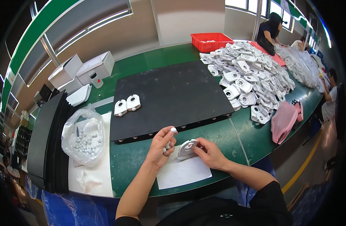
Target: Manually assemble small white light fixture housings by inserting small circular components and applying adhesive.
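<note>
My left hand is closed around several small white balls, and one white ball is pinched at its fingertips. In my right hand a white plastic housing with a round opening is gripped by its right edge and tilted up. The two hands are close together but apart, above a white sheet of paper at the table's front edge. Farther off, two similar white housings lie side by side on a black foam board, each with a small ball at its near edge.
A plastic bag of white balls lies left, beside stacked black boards. A large heap of white housings covers the right side, with a red bin behind and a pink mesh bag nearby. White boxes and a bottle stand back left.
</note>
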`<action>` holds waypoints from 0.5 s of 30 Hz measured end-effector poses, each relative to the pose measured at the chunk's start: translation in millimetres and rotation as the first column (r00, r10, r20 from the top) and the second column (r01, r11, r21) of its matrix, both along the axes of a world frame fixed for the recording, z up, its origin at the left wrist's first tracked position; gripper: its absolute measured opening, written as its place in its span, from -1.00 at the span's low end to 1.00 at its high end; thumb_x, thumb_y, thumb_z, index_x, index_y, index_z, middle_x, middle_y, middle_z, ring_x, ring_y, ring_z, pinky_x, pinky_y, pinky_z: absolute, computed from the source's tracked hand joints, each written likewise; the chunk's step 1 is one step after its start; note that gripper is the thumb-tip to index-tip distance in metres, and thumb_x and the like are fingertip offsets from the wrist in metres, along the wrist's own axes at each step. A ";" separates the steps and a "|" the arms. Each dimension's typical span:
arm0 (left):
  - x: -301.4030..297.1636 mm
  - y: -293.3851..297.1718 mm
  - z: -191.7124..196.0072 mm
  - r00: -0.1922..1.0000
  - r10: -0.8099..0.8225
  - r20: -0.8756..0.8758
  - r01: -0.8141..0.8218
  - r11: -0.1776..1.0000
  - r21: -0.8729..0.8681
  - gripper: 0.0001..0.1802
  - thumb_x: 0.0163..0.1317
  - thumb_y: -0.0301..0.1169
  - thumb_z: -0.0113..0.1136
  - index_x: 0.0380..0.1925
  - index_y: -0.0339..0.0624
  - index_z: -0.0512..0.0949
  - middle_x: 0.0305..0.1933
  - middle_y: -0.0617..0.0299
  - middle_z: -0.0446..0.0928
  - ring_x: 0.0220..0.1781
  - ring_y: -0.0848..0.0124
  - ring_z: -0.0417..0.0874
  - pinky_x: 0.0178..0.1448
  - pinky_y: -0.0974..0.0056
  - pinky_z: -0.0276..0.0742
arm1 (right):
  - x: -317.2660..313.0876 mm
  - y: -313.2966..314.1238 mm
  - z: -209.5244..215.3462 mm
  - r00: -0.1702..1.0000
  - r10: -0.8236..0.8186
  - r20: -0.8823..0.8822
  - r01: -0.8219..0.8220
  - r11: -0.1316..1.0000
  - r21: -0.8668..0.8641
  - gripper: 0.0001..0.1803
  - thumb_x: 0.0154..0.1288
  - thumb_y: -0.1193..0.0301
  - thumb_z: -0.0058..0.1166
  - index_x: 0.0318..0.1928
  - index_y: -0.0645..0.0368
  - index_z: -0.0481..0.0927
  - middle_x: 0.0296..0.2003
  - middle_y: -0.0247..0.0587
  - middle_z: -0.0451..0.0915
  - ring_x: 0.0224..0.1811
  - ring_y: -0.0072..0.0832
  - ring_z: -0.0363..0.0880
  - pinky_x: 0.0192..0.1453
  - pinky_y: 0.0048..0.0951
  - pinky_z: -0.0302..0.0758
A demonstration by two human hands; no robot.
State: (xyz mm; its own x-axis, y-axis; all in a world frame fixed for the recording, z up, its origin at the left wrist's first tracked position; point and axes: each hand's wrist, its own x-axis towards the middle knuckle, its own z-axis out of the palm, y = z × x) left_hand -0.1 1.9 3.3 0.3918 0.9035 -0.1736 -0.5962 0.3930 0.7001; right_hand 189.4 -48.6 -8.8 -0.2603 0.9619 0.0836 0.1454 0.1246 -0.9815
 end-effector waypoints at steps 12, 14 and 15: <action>0.3 0.6 0.4 1.000 0.021 0.019 -0.021 1.000 -0.003 -0.75 0.17 -0.44 0.11 -0.12 -0.16 0.45 -0.20 0.23 0.47 -0.52 0.64 0.32 -0.68 0.60 0.09 | -5.3 -4.3 -1.9 0.958 -0.047 0.282 -0.067 0.922 0.381 -0.85 0.18 0.56 -0.08 -0.20 0.23 0.42 -0.39 -0.15 0.49 -0.38 -0.38 0.48 -0.30 -0.47 0.39; 0.0 1.2 -0.1 1.000 0.010 -0.004 -0.010 1.000 -0.001 -0.75 0.19 -0.43 0.09 -0.11 -0.17 0.45 -0.20 0.23 0.47 -0.52 0.64 0.32 -0.68 0.60 0.09 | -2.0 -3.7 -1.6 0.989 0.031 0.146 -0.055 0.986 0.159 -0.83 0.22 0.55 -0.09 -0.16 0.22 0.41 -0.38 -0.22 0.48 -0.36 -0.47 0.47 -0.26 -0.50 0.40; 0.2 1.2 0.3 1.000 0.008 -0.004 -0.008 1.000 0.002 -0.75 0.19 -0.43 0.09 -0.11 -0.17 0.45 -0.20 0.23 0.47 -0.52 0.64 0.32 -0.68 0.60 0.09 | 0.8 -3.0 -0.9 0.997 0.077 -0.008 -0.078 0.995 -0.070 -0.82 0.25 0.54 -0.11 -0.12 0.20 0.40 -0.37 -0.29 0.47 -0.34 -0.56 0.45 -0.23 -0.54 0.41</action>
State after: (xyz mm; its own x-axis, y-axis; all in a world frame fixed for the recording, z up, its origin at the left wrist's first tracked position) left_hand 0.1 3.1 3.6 0.3842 0.9068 -0.1736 -0.5966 0.3874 0.7029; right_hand 190.1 -51.6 -9.6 -0.3340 0.9424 0.0185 0.1327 0.0665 -0.9889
